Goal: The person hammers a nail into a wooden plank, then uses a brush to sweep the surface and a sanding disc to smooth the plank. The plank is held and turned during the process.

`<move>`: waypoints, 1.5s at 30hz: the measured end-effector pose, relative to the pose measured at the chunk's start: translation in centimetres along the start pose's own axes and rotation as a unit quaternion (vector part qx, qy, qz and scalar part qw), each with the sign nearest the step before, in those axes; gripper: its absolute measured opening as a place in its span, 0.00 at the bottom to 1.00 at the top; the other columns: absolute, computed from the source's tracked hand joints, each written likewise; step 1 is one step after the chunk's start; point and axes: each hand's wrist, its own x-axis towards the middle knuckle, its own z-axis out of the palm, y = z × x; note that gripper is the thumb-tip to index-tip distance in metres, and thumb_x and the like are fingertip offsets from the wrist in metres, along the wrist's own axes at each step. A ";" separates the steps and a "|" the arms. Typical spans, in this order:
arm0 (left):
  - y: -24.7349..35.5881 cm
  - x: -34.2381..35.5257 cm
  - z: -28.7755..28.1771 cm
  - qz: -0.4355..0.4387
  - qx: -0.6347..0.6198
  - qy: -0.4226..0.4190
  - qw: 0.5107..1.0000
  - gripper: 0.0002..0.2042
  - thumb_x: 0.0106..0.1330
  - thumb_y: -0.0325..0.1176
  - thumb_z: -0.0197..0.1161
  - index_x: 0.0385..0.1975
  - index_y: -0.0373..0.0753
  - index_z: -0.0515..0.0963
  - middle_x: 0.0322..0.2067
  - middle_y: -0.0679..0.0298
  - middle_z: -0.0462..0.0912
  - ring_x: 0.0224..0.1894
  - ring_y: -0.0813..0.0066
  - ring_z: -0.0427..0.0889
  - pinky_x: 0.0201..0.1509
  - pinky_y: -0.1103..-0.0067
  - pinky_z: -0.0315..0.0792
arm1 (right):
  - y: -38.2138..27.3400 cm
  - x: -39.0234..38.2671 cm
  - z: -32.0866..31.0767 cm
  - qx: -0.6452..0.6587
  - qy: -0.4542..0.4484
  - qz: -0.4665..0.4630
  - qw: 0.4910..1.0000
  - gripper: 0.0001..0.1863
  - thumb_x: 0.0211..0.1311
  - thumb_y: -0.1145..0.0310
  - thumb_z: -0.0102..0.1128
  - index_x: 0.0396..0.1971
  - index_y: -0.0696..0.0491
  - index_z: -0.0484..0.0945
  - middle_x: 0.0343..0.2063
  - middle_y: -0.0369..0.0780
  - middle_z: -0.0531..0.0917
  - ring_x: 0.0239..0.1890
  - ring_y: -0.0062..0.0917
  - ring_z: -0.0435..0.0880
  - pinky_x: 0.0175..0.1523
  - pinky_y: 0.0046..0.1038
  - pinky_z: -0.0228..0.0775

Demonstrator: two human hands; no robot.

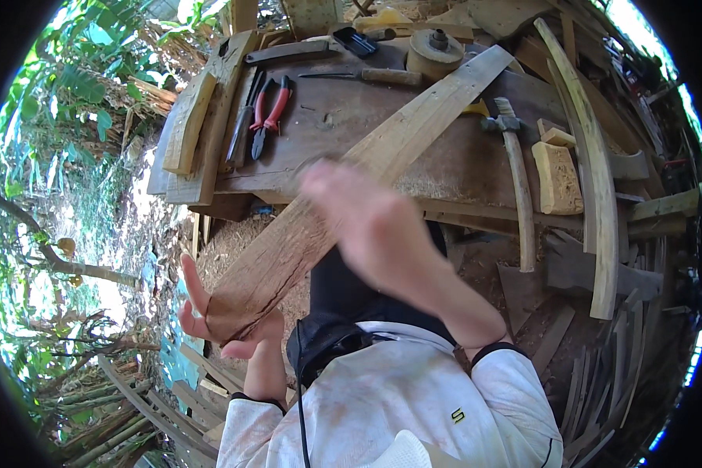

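Note:
A long wooden plank [269, 253] lies slantwise across the workbench [319, 132], its near end jutting past the front edge toward me. My left hand [241, 348] holds that near end from beneath, the thumb on one side and the fingers on the other. Over the plank's middle, my right hand [358, 207] is smeared by motion. Its fingers cannot be made out, and neither can anything they may hold. A crack runs along the plank's lower right edge close to my left hand.
Red-handled pliers [271, 117] lie at the bench's left beside wooden blocks [191, 125]. A file with a wooden handle [390, 76] and a round container [434, 53] are at the back. On the right rest a hammer [515, 156], a wood block [558, 178] and a long curved pole [593, 156].

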 end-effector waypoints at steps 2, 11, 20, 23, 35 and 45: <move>-0.1 0.0 -0.1 -0.010 0.000 0.000 1.000 0.39 0.77 0.73 0.39 0.72 0.47 0.63 0.76 0.29 0.58 0.59 0.42 0.85 0.50 0.57 0.91 | 1.5 0.6 -0.4 -0.050 0.030 0.016 0.998 0.18 0.63 0.78 0.63 0.54 0.57 0.84 0.53 0.48 0.88 0.59 0.42 0.88 0.66 0.38 0.81; 0.4 0.8 -0.9 0.021 0.046 0.026 0.998 0.37 0.79 0.71 0.30 0.67 0.46 0.67 0.73 0.29 0.64 0.68 0.44 0.79 0.62 0.56 0.83 | 2.3 0.2 -1.7 -0.048 0.015 0.013 0.999 0.17 0.65 0.80 0.63 0.53 0.57 0.85 0.54 0.46 0.89 0.61 0.38 0.88 0.69 0.42 0.80; 2.0 2.1 -1.7 0.043 0.181 0.081 0.979 0.37 0.80 0.69 0.27 0.64 0.44 0.69 0.65 0.35 0.74 0.65 0.45 0.81 0.65 0.58 0.82 | 3.7 0.0 -3.1 -0.042 0.017 -0.008 0.999 0.14 0.68 0.73 0.63 0.51 0.60 0.84 0.54 0.50 0.88 0.61 0.41 0.87 0.69 0.41 0.78; 3.3 2.7 -1.2 0.074 0.231 0.088 0.966 0.36 0.81 0.67 0.27 0.59 0.39 0.69 0.55 0.38 0.80 0.64 0.48 0.83 0.64 0.61 0.81 | 5.5 0.9 -4.4 -0.022 0.031 0.127 0.991 0.14 0.68 0.75 0.64 0.52 0.59 0.83 0.55 0.50 0.88 0.60 0.41 0.88 0.69 0.41 0.78; 3.1 6.1 -5.9 0.072 -0.099 0.035 0.992 0.30 0.74 0.69 0.47 0.51 0.47 0.79 0.37 0.58 0.77 0.35 0.65 0.82 0.39 0.69 0.79 | 3.7 0.5 -3.5 -0.071 0.058 -0.021 0.996 0.16 0.71 0.78 0.62 0.56 0.54 0.86 0.57 0.47 0.88 0.58 0.37 0.90 0.60 0.35 0.85; 3.9 8.7 -10.3 0.066 -0.081 0.094 0.990 0.29 0.74 0.66 0.49 0.48 0.44 0.80 0.36 0.59 0.71 0.30 0.68 0.76 0.31 0.74 0.71 | 6.5 0.7 -4.2 -0.054 0.064 0.002 0.996 0.14 0.77 0.73 0.60 0.57 0.56 0.85 0.50 0.49 0.90 0.50 0.35 0.94 0.54 0.32 0.87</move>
